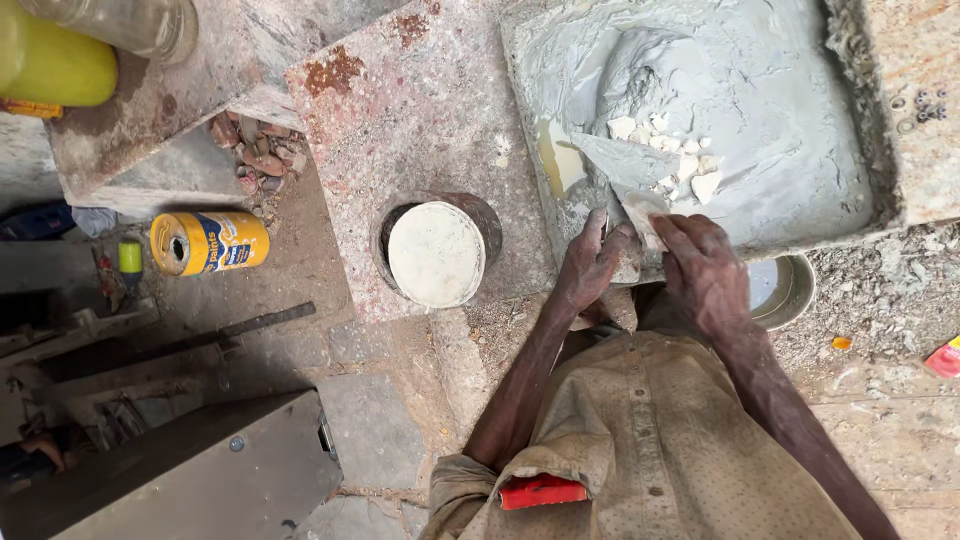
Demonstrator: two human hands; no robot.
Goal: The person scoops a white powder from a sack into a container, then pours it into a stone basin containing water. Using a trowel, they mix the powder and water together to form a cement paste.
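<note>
Dusty stone slabs and a grit-strewn floor fill the view, with a grey paste-filled tray at two o'clock. Both forearms reach up from the shirt at six o'clock toward the tray's near edge. At centre, the left hand curls its fingers closed over a small pale lump on the rim. Just beside it, the right hand grips a trowel, whose blade lies in the paste among white chunks. A round tin stands at nine o'clock of the hands, a yellow can well apart beyond it.
</note>
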